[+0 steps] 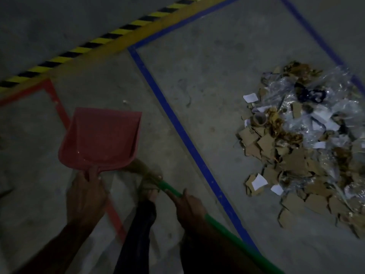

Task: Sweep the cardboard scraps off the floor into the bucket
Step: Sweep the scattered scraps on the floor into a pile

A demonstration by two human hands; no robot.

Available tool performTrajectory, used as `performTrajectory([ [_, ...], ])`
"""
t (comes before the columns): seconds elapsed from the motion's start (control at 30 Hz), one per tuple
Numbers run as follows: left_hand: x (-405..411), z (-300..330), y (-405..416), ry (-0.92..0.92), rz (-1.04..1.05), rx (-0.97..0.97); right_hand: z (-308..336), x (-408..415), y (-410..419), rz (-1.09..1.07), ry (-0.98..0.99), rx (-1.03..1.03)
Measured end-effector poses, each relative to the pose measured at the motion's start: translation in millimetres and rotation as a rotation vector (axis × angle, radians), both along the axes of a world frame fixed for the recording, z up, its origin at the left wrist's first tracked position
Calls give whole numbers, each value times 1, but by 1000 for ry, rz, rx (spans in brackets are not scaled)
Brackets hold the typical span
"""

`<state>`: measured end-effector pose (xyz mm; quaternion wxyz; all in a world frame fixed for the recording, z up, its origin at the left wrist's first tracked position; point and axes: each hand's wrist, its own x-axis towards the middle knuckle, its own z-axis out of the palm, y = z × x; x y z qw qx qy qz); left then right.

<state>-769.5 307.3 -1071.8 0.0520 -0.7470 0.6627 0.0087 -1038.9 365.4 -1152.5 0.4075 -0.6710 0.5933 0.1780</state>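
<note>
A red plastic dustpan (102, 137) hangs over the concrete floor at lower left, and my left hand (85, 196) grips its short handle. My right hand (190, 209) grips the green handle of a broom (221, 224), forefinger stretched along the stick. The broom's straw head (142, 169) lies just behind the dustpan. A heap of brown cardboard scraps (296, 165), mixed with white paper bits and crumpled clear plastic, sits on the floor at right, well apart from both hands. No bucket is in view.
A blue tape line (177, 123) runs diagonally between the dustpan and the heap. Red tape (57, 103) marks a box at left. A yellow and black hazard stripe (94, 41) crosses the top. My leg and foot (146, 198) stand between my hands.
</note>
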Motion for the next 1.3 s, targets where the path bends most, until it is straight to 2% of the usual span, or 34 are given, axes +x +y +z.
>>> performTrajectory([
  [0.07,8,-5,-13,14,-45,15,1,3,-28,-222,35,44],
  [0.17,16,-14,-37,-8,-124,71,-9,-26,-45,-695,144,184],
  [0.37,7,-28,-100,105,-365,33,-4,-147,-56,-1053,413,169],
  [0.43,-1,-33,-121,115,-436,48,5,-176,-55,-1072,462,58],
  [0.5,-11,-36,-143,139,-465,64,19,-190,-45,-984,457,-81],
  [0.63,-33,-20,-186,166,-525,97,49,-165,-9,-897,375,-198],
  [0.73,-38,-2,-215,110,-609,127,65,-125,21,-826,320,-143],
  [0.9,-37,19,-255,27,-702,198,61,-74,40,-694,391,103],
  [1.03,-54,16,-274,-46,-774,250,35,-84,51,-921,469,231],
  [1.17,-103,1,-284,-44,-849,248,20,-123,34,-1122,458,79],
  [1.3,-172,-7,-295,44,-916,262,10,-171,19,-1189,466,-2],
])
